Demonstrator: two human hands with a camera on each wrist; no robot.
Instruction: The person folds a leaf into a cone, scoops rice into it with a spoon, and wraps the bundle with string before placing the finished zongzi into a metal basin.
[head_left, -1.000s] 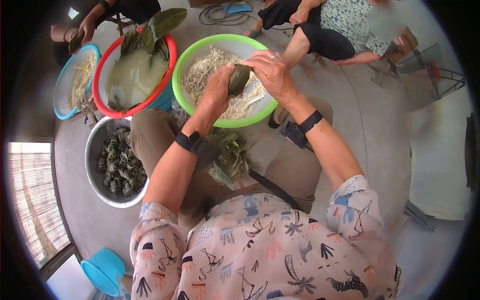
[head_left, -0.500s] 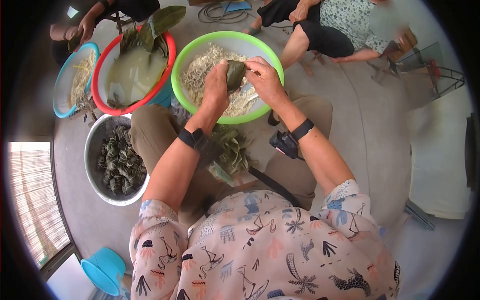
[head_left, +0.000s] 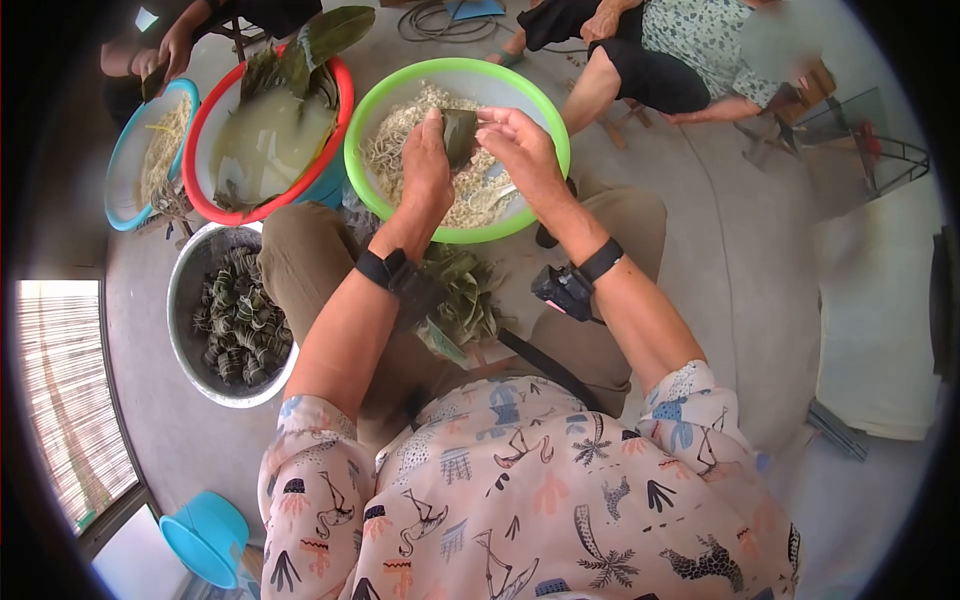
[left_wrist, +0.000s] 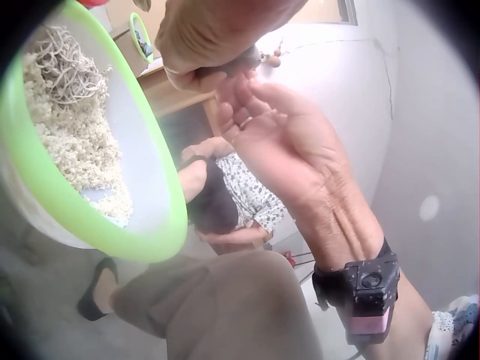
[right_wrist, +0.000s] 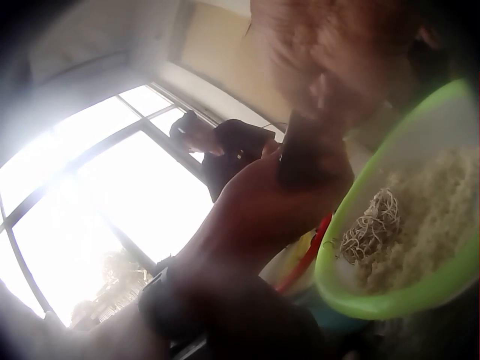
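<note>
A dark green leaf packet [head_left: 460, 138], folded like a zongzi, is held over the green-rimmed basin [head_left: 556, 110]. My left hand [head_left: 427, 165] grips it from the left, thumb up along its side. On its right, my right hand [head_left: 525, 160] reaches in with loosely bent fingers, fingertips right at the packet's edge. The left wrist view shows the right palm [left_wrist: 289, 146] turned up, with relaxed fingers beneath the left hand [left_wrist: 217, 34]. Pale grains [head_left: 465, 212] and a tangle of string [head_left: 393, 150] lie in the basin. The packet's underside is hidden.
Left of my knee stands a metal bowl [head_left: 180, 320] of tied leaf packets [head_left: 240, 325]. Behind it are a red-rimmed basin [head_left: 346, 90] with leaves in cloudy water and a blue-rimmed basin [head_left: 113, 190]. Loose leaves [head_left: 465, 290] lie between my legs. Two people sit opposite.
Both hands have drawn slightly left with the packet. The right fingers, pinching the packet's right end earlier, have loosened and sit a little apart at its edge.
</note>
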